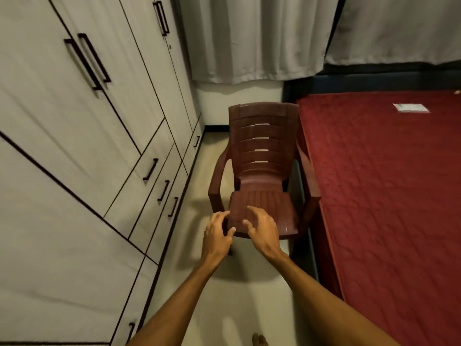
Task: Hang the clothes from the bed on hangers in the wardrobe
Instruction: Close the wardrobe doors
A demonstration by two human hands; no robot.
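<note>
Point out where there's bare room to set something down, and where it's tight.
The mattress is bare except a small white label near its far end. The back half of the chair seat is free. Open floor runs between wardrobe and chair. Tight: the left hand and right hand crowd the seat's front edge, and the chair sits close against the mattress.

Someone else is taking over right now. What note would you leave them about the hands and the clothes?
Left hand: open, empty, at the front corner of the brown plastic chair.
Right hand: open, empty, over the seat.
Wardrobe: every door in view is closed.
Red mattress: no clothes on the part in view, and no hangers in view.
Done: cannot tell if anything is hung.
Left: find the clothes, then open the wardrobe.
</note>
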